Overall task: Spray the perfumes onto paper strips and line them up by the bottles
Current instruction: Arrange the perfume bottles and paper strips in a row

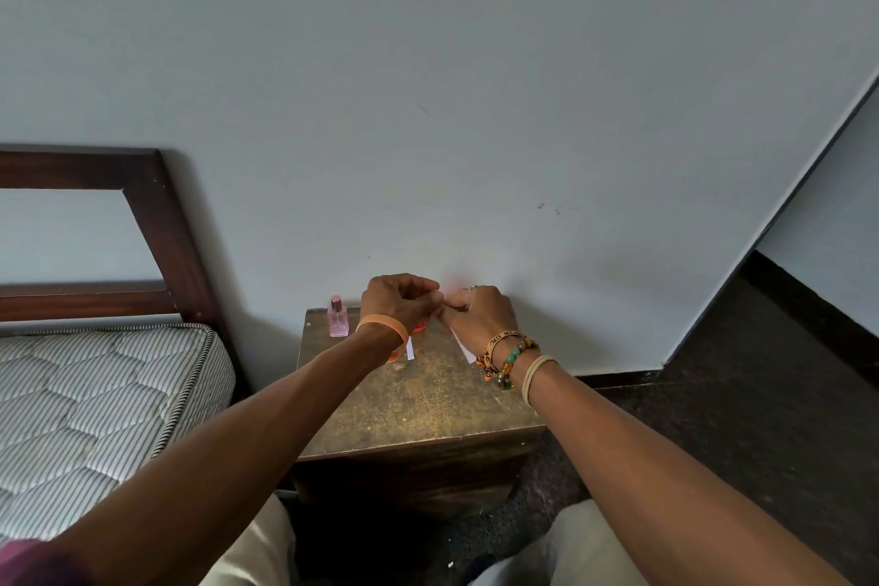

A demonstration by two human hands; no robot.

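Observation:
A pink perfume bottle [338, 318] stands upright at the back left of a small wooden bedside table [418, 400]. My left hand [398, 302] and my right hand [478, 316] meet above the table's back edge, both with curled fingers. Between them shows a blurred small reddish thing [454, 286], mostly hidden; my right hand grips it and my left fingertips pinch at it. One white paper strip [410, 350] lies under my left wrist, beside an orange-red item [420, 327]. A second white strip [465, 349] shows below my right hand; whether it is held or lying, I cannot tell.
The table stands against a pale wall [428, 109]. A striped mattress [95, 404] with a dark wooden headboard [157, 224] is close on the left. Dark floor [737, 371] lies to the right. My knees [257, 552] are just before the table.

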